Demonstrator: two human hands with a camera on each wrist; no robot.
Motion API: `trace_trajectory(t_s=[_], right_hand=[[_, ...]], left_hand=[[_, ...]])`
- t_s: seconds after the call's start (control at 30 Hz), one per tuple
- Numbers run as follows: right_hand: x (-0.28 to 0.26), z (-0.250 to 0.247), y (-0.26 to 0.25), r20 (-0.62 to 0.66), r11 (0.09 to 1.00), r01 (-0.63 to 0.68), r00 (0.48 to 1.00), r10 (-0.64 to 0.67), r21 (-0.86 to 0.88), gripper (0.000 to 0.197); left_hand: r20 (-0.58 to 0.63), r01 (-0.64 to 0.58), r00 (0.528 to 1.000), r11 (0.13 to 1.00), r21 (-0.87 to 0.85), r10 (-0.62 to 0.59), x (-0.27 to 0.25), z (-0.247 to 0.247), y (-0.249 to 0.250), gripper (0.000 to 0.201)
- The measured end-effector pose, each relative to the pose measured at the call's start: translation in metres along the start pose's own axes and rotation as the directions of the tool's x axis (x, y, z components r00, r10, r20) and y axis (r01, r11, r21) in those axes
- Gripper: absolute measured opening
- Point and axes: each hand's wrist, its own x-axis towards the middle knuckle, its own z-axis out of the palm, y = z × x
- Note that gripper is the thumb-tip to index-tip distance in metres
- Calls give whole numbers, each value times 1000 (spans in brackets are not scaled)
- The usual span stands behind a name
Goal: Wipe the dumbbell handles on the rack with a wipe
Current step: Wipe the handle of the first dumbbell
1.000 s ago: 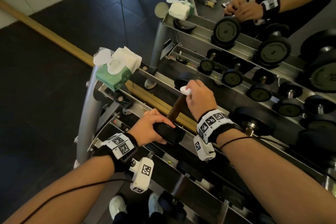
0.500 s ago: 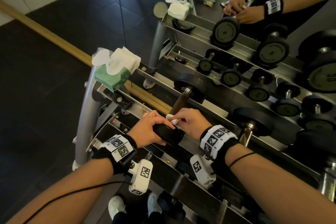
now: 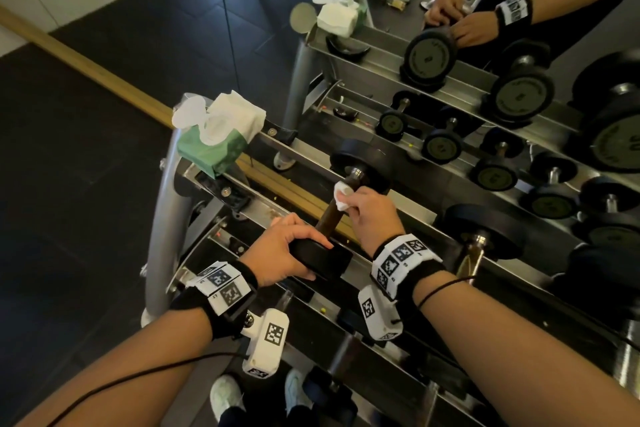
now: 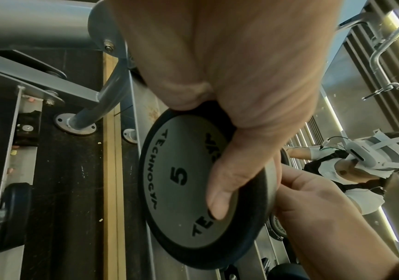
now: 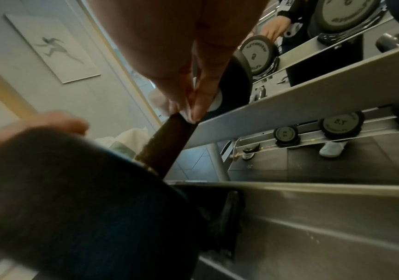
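Gripping the near end plate of the dumbbell (image 3: 320,255), my left hand (image 3: 277,250) has its fingers curled over the black rim at lower centre of the head view; in the left wrist view the thumb (image 4: 224,189) lies across the grey face marked 5. My right hand (image 3: 372,210) is closed round the handle (image 3: 330,215), with the white wipe (image 3: 341,196) pressed between fingers and bar, just below the far plate (image 3: 360,158). In the right wrist view the fingertips (image 5: 200,106) pinch the wipe (image 5: 186,111) against the dark, knurled handle (image 5: 167,136).

Dumbbell sits tilted on the top tier of the rack (image 3: 398,208), centre of frame, near end low, far end toward the mirror. Handle bare between my two hands.

Green pack of wipes (image 3: 216,137) rests on the rack's corner post, left of centre, lid open, a white sheet pulled up. Second dumbbell (image 3: 485,239) sits to the right on the same tier, apart from mine. Mirror (image 3: 450,45) fills upper right of frame, showing the rack's reflection. Dark floor tiles (image 3: 86,184) at left.
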Motion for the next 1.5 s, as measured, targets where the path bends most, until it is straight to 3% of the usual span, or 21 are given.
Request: trace_trajectory(t_s=[0.17,0.3,0.33,0.43,0.5,0.6,0.7,0.77,0.9,1.1,1.23,1.37,1.5], right_hand=[[-16,2,-6,264,999,15,964,-26,44,21],[-13,-14,-5,501,949,-204,864,60,239,16],[-12,-19,-2,511,940,-229,857,70,254,14],[-9,-33,9,290,895,-303,934,209,329,9],[-11,-38,17,189,828,-365,931,313,426,12],[-16,-43,22,206,742,-436,899,387,509,16],[-20,-47,23,201,764,-437,899,389,475,11],[-20,-48,24,207,786,-426,905,372,448,16],[-19,-45,26,175,816,-400,916,360,417,20],[-21,-37,34,79,869,-314,948,308,383,11],[-11,-31,35,-58,902,-247,957,285,355,17],[5,-23,22,-195,947,-144,959,205,288,19],[19,-15,9,-212,989,-61,973,89,137,19]], left_hand=[[5,7,1000,1000,-4,-7,0,0,1,59],[0,-3,1000,1000,-5,3,0,1,-2,60],[0,-1,1000,1000,-6,1,0,1,-2,59],[2,9,1000,1000,2,-9,0,1,0,57],[0,6,1000,997,72,-6,-1,4,3,56],[-55,-43,996,943,330,65,-6,13,10,52],[-19,-118,988,821,559,155,-8,26,19,54],[-30,-105,988,794,599,153,-6,32,22,49],[-126,-45,985,883,467,116,-2,29,16,41],[-91,-46,994,976,212,67,2,13,6,53],[-62,-58,996,994,97,64,6,11,-5,63],[21,-63,998,995,76,62,12,2,-7,58],[73,-50,996,997,52,46,16,-7,-7,60]])
